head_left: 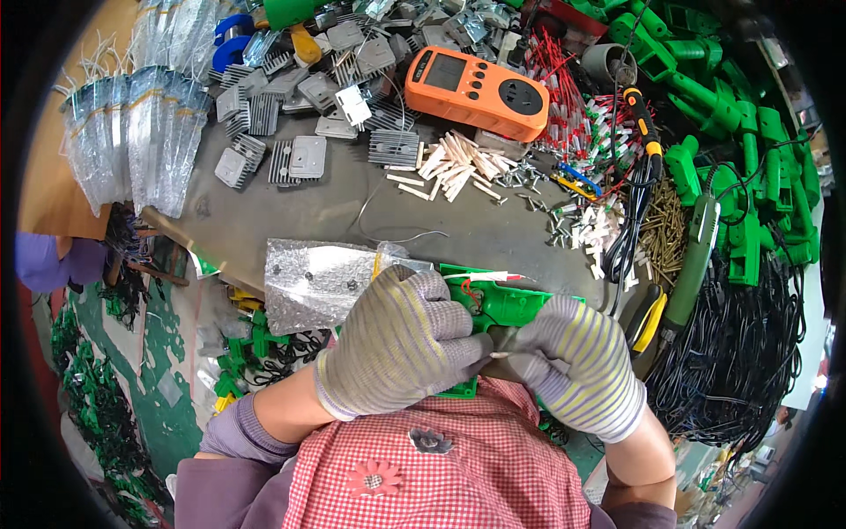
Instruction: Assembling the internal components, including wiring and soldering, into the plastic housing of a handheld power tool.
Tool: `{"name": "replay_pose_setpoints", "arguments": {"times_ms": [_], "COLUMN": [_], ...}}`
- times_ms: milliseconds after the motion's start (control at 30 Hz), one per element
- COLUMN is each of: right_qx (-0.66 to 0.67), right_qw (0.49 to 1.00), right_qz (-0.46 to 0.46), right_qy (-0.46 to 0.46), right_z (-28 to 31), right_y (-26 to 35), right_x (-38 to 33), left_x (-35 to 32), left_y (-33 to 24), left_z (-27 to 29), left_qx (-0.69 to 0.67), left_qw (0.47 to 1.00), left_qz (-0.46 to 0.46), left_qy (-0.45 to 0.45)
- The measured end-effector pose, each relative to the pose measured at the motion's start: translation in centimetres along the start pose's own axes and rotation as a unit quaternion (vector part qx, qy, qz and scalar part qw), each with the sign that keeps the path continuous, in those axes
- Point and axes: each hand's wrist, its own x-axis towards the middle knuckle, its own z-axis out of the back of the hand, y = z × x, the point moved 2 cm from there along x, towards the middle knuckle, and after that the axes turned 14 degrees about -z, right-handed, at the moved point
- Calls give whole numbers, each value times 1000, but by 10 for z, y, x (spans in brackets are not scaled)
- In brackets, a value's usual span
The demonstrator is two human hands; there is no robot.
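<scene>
In front of my apron lies a green plastic housing [515, 304], with its hollow side up. A white sleeve [483, 277] with red wire rests along its far edge. My left hand [401, 344], in a grey-and-yellow striped glove, is closed over the left part of the housing. From the right, my right hand [582, 366], gloved alike, has its fingers pinched together near the housing's middle. A small pale piece [500, 354] shows between the fingertips of both hands; its kind is unclear. Left of the housing is a bubble-wrap-covered piece [317, 284], partly beneath my left hand.
An orange meter [477, 93] stands beyond the hands, beside finned metal heat sinks [297, 159] and white tubes [458, 163]. At right are a soldering iron [643, 123], yellow-black pliers [650, 319], green housings [749, 185] and black cables [731, 353]. Bubble-wrapped parts [137, 132] lie at far left.
</scene>
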Motion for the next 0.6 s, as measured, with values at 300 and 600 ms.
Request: {"name": "replay_pose_setpoints", "arguments": {"times_ms": [300, 600], "right_qx": [90, 182], "right_qw": [979, 948], "right_qz": [-178, -258], "right_qy": [52, 46], "right_z": [2, -1], "right_y": [-8, -11], "right_x": [-1, -8], "left_x": [-3, -5], "left_y": [1, 0], "left_z": [-4, -4], "left_qx": [9, 8], "left_qw": [1000, 1000], "left_qz": [-7, -6], "left_qy": [17, 17]}}
